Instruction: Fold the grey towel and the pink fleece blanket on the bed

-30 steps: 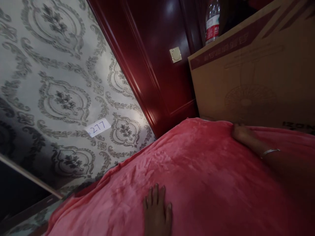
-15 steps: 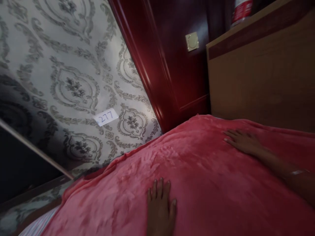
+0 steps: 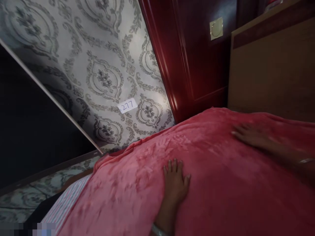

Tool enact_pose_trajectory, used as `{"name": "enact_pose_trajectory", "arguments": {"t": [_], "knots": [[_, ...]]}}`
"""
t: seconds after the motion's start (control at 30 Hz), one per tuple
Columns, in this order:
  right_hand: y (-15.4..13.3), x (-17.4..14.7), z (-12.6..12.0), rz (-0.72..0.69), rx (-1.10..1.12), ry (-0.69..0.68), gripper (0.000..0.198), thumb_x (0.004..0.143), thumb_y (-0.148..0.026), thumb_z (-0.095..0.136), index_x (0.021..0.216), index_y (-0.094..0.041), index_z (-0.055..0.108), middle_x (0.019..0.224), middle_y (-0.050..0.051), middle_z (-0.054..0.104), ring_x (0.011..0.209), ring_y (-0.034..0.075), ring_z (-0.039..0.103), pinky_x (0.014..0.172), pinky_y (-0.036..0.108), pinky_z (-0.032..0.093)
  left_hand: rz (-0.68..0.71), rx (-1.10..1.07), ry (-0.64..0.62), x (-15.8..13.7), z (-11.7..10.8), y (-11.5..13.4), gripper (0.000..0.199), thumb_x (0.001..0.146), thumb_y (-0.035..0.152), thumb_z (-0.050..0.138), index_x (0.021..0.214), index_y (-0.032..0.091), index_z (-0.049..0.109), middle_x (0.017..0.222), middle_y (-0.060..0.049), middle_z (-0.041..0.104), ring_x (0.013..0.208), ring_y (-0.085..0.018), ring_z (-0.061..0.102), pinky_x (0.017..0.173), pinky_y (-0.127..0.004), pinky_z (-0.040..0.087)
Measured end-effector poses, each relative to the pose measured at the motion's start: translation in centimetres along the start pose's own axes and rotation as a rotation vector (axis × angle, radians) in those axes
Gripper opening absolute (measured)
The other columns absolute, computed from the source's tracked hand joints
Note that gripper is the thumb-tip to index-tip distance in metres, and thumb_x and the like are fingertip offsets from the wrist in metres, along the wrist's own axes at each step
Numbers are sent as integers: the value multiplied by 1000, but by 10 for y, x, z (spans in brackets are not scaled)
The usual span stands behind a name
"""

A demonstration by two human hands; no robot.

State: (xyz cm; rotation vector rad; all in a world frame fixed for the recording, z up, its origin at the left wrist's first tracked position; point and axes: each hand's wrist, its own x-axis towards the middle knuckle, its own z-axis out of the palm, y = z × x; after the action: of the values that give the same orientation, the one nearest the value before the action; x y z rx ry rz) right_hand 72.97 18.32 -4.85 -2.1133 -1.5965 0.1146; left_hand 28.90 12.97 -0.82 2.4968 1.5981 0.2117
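Observation:
A pinkish-red plush blanket (image 3: pixel 209 183) is spread wide before me, with small creases and pile marks on its left half. My left hand (image 3: pixel 175 182) lies palm down on it near the lower middle, fingers apart and thumb out to the right. Farther right, my right hand (image 3: pixel 251 135) rests on the blanket's upper right part, slightly blurred, its fingers stretched toward the left. Neither hand grips the cloth. At the lower left, a striped sheet (image 3: pixel 70 196) shows from under the blanket's edge.
Beyond the blanket stand a patterned wall (image 3: pixel 105 78) bearing a paper marked 277 (image 3: pixel 128 105), a dark red wooden panel (image 3: pixel 197 65) with a square plate (image 3: pixel 216 29), and a large cardboard box (image 3: pixel 273 72) at right. A dark panel (image 3: pixel 36 124) fills the left.
The view has shifted left, so the wall and panel appear farther right. My left hand sits higher in view, showing its wrist and bracelet. Both hands stay flat on the blanket.

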Motion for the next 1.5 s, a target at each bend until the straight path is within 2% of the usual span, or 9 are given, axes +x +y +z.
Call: {"name": "enact_pose_trajectory", "arguments": {"t": [0.07,0.17,0.3,0.4,0.63,0.9,1.0,1.17,1.5], "knots": [[-57,-29,6,-96,-63,-147,67,95,-55,28,150,-24,47,158,13,40,150,42,24,119,71,16,20,11,18,1,-1,1,63,97,47,43,157,26,41,167,-7,33,155,-34,23,126,-60,14],[-136,-83,30,-275,-51,-241,66,96,-58,35,153,-28,48,161,8,35,151,35,27,123,59,19,46,28,55,2,0,1,59,98,43,44,154,25,45,164,-8,37,153,-34,27,125,-59,17],[-188,-154,57,-535,-4,-297,70,96,-69,39,157,-34,40,164,7,27,152,34,24,122,63,18,57,78,115,-1,-3,-1,52,99,32,43,149,21,51,158,-13,46,148,-33,35,123,-58,22],[-193,-188,61,-680,47,-295,71,97,-70,35,159,-35,34,165,8,25,153,35,19,119,68,19,35,119,156,-7,-6,-1,51,100,34,42,147,19,52,156,-17,47,146,-35,38,121,-61,22],[-186,-198,62,-645,-21,-290,71,99,-67,31,160,-30,35,166,7,22,154,33,15,123,64,13,-28,156,95,-33,-14,-17,57,101,49,42,151,23,48,160,-13,43,148,-37,33,119,-63,25],[-184,-197,66,-654,-45,-241,67,98,-63,31,157,-32,41,162,6,32,151,32,26,123,59,22,-322,317,33,-121,-42,-116,59,102,51,36,155,27,42,165,-9,35,151,-36,30,118,-63,28],[-182,-195,68,-663,-52,-234,70,98,-64,29,157,-29,42,161,8,34,151,33,27,122,60,22,-393,332,109,-147,-39,-140,57,103,48,34,156,27,42,166,-9,34,152,-34,29,120,-62,27],[-176,-189,78,-669,-59,-222,73,95,-67,30,155,-29,44,161,7,34,151,32,27,121,63,23,-385,347,268,-157,-24,-147,54,102,45,35,150,24,50,160,-10,45,149,-33,36,119,-60,29],[-178,-191,69,-646,-87,-233,68,95,-60,32,156,-31,44,161,4,35,150,31,29,123,59,22,-356,306,321,-155,-20,-148,53,102,46,38,147,25,53,157,-11,48,146,-34,38,118,-61,29]]}}
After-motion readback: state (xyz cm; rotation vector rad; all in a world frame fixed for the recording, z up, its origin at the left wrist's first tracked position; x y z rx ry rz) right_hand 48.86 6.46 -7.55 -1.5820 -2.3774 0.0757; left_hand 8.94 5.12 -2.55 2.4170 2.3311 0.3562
